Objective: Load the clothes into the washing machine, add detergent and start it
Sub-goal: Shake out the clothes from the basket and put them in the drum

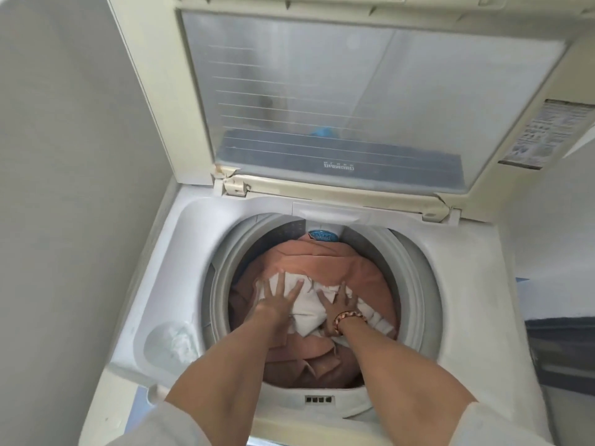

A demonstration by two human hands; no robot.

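Head view, left hand [279,297] and right hand [338,304] flat, fingers spread, pressing white cloth [309,312]

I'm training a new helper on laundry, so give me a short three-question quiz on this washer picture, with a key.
1. True or false: the washing machine lid is closed.
2. Multiple choice: what do the left hand and right hand press on? A) a white cloth B) a detergent bottle C) the control buttons
3. Fill in: the clothes under the white cloth in the drum are mostly ___ coloured.

Key: 1 false, it stands open. 2 A, with fingers spread flat. 3 peach or salmon.
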